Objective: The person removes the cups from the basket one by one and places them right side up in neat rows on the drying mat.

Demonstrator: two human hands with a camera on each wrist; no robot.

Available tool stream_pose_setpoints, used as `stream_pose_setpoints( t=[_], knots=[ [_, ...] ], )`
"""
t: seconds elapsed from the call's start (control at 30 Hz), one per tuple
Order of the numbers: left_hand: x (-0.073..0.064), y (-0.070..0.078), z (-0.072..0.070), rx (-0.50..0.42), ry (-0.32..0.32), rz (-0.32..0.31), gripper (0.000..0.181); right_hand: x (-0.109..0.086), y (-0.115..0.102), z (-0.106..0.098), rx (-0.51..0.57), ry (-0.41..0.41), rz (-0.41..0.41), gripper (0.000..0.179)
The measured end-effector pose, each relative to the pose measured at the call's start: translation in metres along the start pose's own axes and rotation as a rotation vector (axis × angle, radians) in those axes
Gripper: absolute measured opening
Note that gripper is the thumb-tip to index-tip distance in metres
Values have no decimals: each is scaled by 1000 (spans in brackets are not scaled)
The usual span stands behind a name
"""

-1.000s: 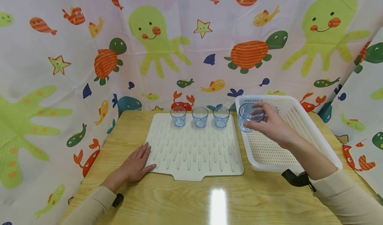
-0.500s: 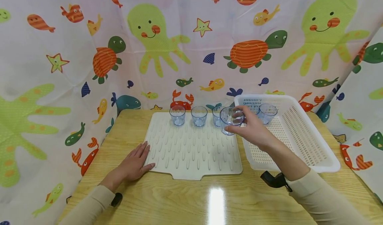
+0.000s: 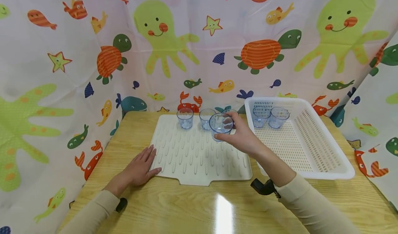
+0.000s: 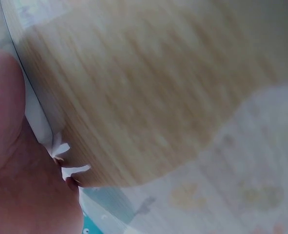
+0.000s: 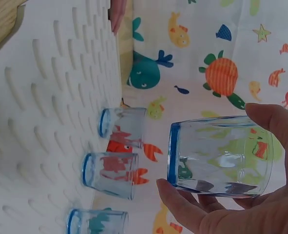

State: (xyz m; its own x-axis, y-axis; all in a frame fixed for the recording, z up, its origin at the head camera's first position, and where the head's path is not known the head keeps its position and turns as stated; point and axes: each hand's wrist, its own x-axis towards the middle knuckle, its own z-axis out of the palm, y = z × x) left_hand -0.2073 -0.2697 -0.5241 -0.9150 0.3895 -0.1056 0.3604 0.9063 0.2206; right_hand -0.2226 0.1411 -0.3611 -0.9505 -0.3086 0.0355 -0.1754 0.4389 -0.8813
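My right hand [image 3: 245,135] grips a clear bluish glass [image 3: 220,125] between thumb and fingers, raised above the pale ribbed drying mat [image 3: 192,158]. In the right wrist view this glass [image 5: 217,156] is apart from the row behind it. Three similar glasses stand along the mat's back edge: a left one [image 3: 185,119], a middle one [image 3: 205,120] and a right one [image 3: 231,111], mostly hidden by my hand and the held glass. My left hand [image 3: 140,167] rests with straight fingers at the mat's left edge; the left wrist view catches only part of that hand [image 4: 27,180].
A white perforated basket [image 3: 329,147] stands right of the mat. At its back left are two more glasses, one [image 3: 260,117] beside the other [image 3: 278,117]. The wooden table [image 3: 174,209] meets a sea-animal curtain [image 3: 192,64] at the back and sides.
My right hand has carried the glass leftward from over the basket's left rim to above the mat. The two glasses in the basket are now uncovered. My left hand stays put.
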Motion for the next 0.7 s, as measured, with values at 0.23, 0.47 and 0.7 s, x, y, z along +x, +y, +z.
stream_pose_setpoints(
  t=[0.23,0.47,0.7],
  knots=[
    [2,-1,-3,-6,18,19,89,13,-5,16,-22,8,27,88],
    [0,2,-2,-21,1,12,90,28,-2,33,8,-26,29,88],
    [0,0,-2,-10,-4,11,90,48,3,50,-25,-15,7,86]
  ],
)
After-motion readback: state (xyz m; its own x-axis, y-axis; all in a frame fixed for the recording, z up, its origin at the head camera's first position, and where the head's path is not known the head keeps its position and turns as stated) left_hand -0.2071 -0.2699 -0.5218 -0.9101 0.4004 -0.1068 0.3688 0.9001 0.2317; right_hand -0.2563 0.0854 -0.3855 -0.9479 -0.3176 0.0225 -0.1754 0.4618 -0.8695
